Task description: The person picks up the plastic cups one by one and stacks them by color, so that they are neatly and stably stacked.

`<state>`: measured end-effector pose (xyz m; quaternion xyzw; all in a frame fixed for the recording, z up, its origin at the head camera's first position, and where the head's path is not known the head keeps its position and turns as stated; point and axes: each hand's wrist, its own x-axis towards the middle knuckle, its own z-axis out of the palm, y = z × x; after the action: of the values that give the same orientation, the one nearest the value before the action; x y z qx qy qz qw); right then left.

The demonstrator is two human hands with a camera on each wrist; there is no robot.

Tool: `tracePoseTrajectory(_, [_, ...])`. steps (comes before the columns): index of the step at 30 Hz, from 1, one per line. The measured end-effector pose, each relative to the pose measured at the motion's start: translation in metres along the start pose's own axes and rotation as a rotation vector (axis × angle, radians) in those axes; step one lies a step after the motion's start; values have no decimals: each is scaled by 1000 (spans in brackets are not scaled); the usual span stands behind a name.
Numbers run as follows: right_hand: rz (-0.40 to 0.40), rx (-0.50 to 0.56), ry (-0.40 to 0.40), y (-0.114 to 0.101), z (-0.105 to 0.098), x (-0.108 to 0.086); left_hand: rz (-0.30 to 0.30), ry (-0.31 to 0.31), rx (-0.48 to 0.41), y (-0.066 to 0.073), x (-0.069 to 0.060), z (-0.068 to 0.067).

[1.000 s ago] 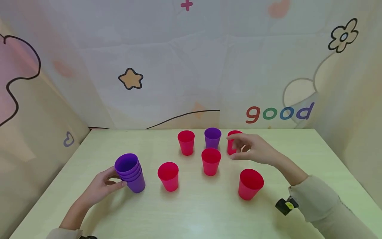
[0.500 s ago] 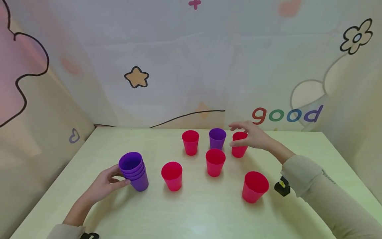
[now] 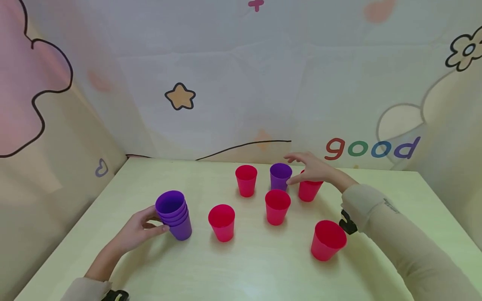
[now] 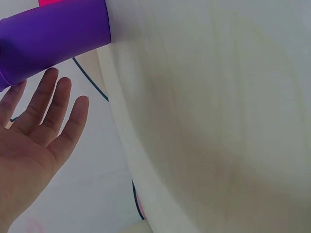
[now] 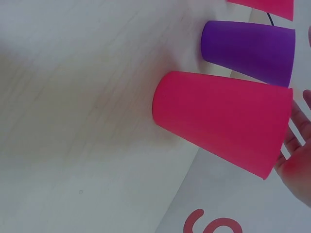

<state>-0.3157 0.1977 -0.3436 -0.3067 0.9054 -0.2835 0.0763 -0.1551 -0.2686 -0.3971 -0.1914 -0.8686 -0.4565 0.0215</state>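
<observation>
In the head view, my left hand (image 3: 132, 233) holds a stack of purple cups (image 3: 180, 228) at the table's left, thumb at the near side. Its other fingers spread loosely beside the stack in the left wrist view. My right hand (image 3: 315, 168) hovers at the back right over a red cup (image 3: 309, 193), partly hiding it. The fingers are spread, with the thumb at the right rim of a single purple cup (image 3: 279, 177); whether it touches, I cannot tell. In the right wrist view, that red cup (image 5: 221, 121) partly covers the purple cup (image 5: 248, 51).
More upright red cups stand about: one back left (image 3: 246, 182), a middle red cup (image 3: 277, 207) just before the purple cup, a red cup (image 3: 222, 223) right of the stack, and a front-right red cup (image 3: 327, 241). A printed cloth (image 3: 226, 104) hangs behind the table (image 3: 256, 271).
My right hand has moved back and left, over the right-hand red cup to the single purple cup. The left hand keeps the stack in place. The whole view has shifted slightly.
</observation>
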Motion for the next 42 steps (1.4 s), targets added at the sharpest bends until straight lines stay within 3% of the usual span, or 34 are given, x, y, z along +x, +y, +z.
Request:
tracePoseTrajectory(6, [49,-14,-30,6,3,8,-17,-7,14,1,-1,-2])
tracePoseTrajectory(21, [56,-43,5,2,9,13,-11,-6,2,2,0,-1])
tracePoseTrajectory(34, [84,34,133,-1,-1,9,-43,-9,3,1,1,-1])
tracePoseTrajectory(42, [127,93,139,-12,-12,-2,-32,0,6,0,1,0])
